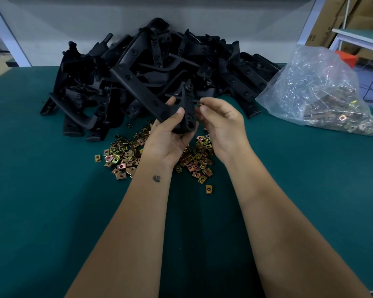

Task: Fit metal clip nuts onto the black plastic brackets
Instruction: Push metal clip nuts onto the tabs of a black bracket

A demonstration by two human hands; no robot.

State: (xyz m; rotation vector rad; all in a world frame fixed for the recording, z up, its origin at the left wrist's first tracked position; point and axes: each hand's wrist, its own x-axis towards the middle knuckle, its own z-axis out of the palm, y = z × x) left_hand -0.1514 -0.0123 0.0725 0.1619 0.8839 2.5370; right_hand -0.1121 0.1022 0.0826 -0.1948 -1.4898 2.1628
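Above the green felt-topped workbench, the left hand grips a long black plastic bracket, thumb and fingers curled round its lower end. Just beside it, the right hand pinches a small metal clip nut between thumb and forefinger (barely visible). Loose brass-coloured clip nuts lie scattered beneath, before a heap of black brackets; a clear plastic bag of nuts sits right.

**Lighting and picture quality, head view**

Overall dim and cool. Light falls from above; soft shadow lies between the forearms on the green table. The heap of black brackets reads nearly featureless, detail lost in the dark. Small glints on the plastic bag. Wide-angle bending at the edges. Slight softness throughout, stronger toward the corners.
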